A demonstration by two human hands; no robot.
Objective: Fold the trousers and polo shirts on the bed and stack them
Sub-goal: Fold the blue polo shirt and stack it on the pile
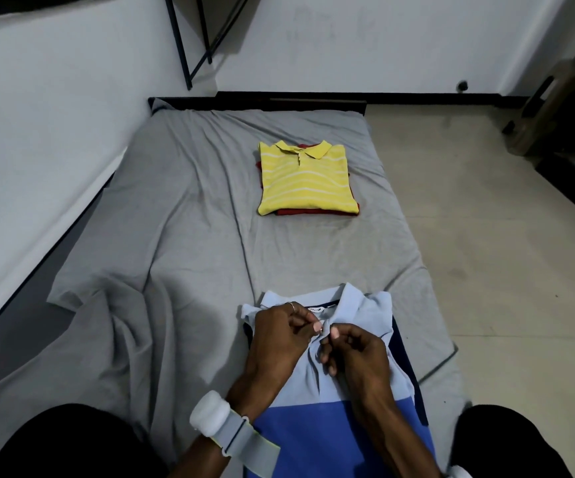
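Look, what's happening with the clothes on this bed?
A person is working on a light-and-mid-blue knit polo shirt laid flat on the grey-sheeted bed. The left hand and right hand both pinch its placket just below the collar, apparently fastening a button, so it is not folded yet. Farther up the bed, a folded yellow striped polo shirt lies on a folded red garment.

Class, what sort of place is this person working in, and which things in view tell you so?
Most likely a plain bedroom: a low bed with a grey sheet against a white wall, a folded yellow polo shirt on it, and a blue polo shirt at its near end.
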